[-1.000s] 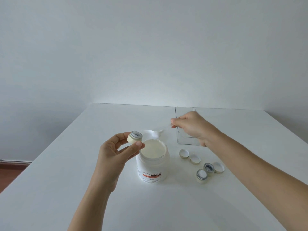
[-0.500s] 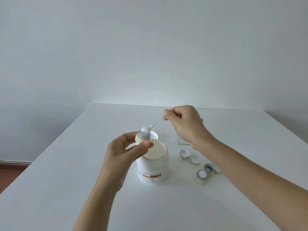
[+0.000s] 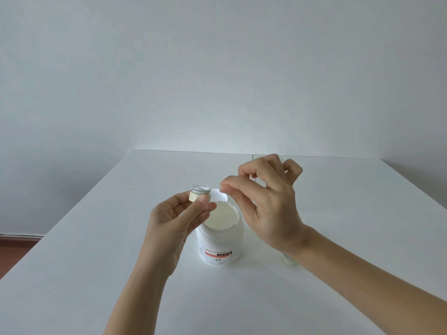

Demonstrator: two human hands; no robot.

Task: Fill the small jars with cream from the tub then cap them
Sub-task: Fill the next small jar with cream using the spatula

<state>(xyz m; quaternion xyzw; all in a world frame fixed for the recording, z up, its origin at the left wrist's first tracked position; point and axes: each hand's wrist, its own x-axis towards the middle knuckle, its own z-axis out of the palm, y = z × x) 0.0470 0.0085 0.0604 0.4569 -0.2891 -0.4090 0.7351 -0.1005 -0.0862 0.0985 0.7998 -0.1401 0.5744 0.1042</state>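
A white tub (image 3: 220, 245) of cream stands open at the table's middle, its label facing me. My left hand (image 3: 175, 221) holds a small cream-coloured jar (image 3: 199, 193) just left of and above the tub's rim; cream shows in the jar's mouth. My right hand (image 3: 268, 201) hovers above the tub's right side, thumb and forefinger pinched on a thin clear spatula (image 3: 221, 189), barely visible, whose tip is by the jar. Another small jar (image 3: 289, 259) peeks out under my right wrist.
The tub's white lid (image 3: 219, 195) lies flat just behind the tub. A clear box edge (image 3: 260, 155) shows behind my right hand. My right forearm hides the other jars and caps. The table's far edge meets a plain wall.
My right hand has moved left and down, closer over the tub, covering the jars and caps on the table. The cream that was on the spatula now sits in the held jar.
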